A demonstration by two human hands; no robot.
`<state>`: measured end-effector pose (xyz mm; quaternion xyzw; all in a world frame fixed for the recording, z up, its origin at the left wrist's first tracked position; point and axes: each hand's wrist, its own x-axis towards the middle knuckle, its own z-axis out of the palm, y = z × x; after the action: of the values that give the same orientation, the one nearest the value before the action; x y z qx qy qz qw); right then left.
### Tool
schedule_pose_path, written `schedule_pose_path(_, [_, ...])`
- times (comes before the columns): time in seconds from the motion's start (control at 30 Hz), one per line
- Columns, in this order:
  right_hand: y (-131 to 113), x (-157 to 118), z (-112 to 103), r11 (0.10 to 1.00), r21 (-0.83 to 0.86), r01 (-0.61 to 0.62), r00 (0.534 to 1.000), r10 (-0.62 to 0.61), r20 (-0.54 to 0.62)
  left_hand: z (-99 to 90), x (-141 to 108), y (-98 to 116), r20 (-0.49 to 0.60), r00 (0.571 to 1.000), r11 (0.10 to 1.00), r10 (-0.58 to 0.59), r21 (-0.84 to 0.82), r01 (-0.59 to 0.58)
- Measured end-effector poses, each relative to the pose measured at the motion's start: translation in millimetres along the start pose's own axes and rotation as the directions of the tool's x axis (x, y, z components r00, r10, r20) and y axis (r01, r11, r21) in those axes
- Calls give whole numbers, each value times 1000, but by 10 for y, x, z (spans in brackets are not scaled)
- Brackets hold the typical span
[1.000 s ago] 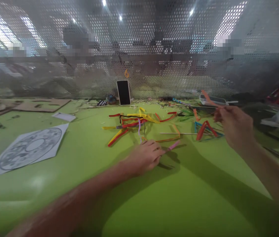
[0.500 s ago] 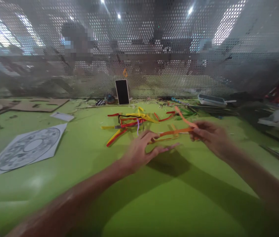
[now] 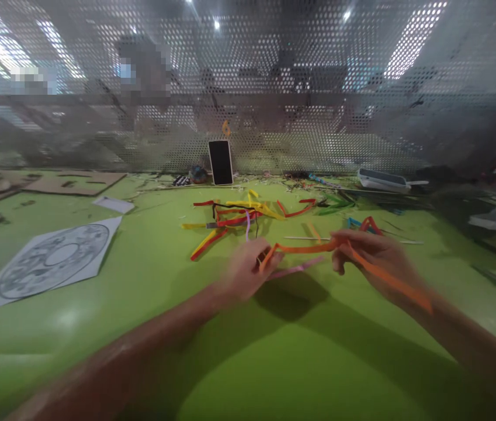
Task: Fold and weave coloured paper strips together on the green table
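Note:
An orange strip (image 3: 304, 249) is stretched between my two hands above the green table. My left hand (image 3: 252, 266) pinches its bent left end. A pink-purple strip (image 3: 297, 269) also sticks out rightward from that hand. My right hand (image 3: 364, 254) is closed on the orange strip farther along, and the strip's loose tail runs back over my right wrist. Beyond my hands lies a loose pile of red, yellow, black and purple strips (image 3: 234, 220). A thin stick (image 3: 401, 241) lies behind the strip, and blue and red folded strips (image 3: 368, 223) sit just past my right hand.
A perforated screen (image 3: 265, 128) stands along the back, with a dark-faced phone (image 3: 221, 162) upright before it. A printed ring-pattern sheet (image 3: 61, 257) and cut cardboard (image 3: 70, 183) lie on the left. At back right are a white-edged device (image 3: 383, 180) and green strips (image 3: 337, 203).
The orange strip's free tail has swung from pointing up and away to lying back over my right wrist. My left fingers have closed in on the strip's bent end.

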<state>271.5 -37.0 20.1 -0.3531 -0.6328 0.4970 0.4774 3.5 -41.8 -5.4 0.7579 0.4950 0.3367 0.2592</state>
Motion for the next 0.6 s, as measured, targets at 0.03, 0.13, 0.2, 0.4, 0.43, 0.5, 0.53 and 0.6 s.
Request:
schedule_pose_path(0.03, [-6,3,9,1000,9,-1,1000,1,-4,-4,1,7,11,1000,999,8,-33,-7])
schedule_pose_path(0.13, [-38,14,35,999,40,12,1000,-12,-9,-18,-1,39,18,1000,981,-6,-194,9])
schedule_pose_path(0.2, [-45,20,41,999,26,21,1000,-20,-16,-23,-11,63,29,999,960,30,-280,-21])
schedule_pose_path(0.4, [-11,14,14,998,-61,9,992,-17,-128,-38,-58,140,138,990,933,19,-359,32])
schedule_pose_path(0.43, [-15,13,16,996,-83,13,990,-24,-137,-44,-59,147,147,989,929,5,-366,50])
schedule_pose_path(0.5, [-36,11,33,989,-139,42,990,-60,-128,-46,-53,145,147,989,922,-13,-381,68])
schedule_pose_path(0.53, [-52,9,48,983,-171,63,990,-83,-114,-39,-47,135,142,990,922,-17,-381,70])
schedule_pose_path(0.6, [-87,2,84,970,-210,125,986,-144,-80,-9,-35,98,119,993,933,-19,-355,60])
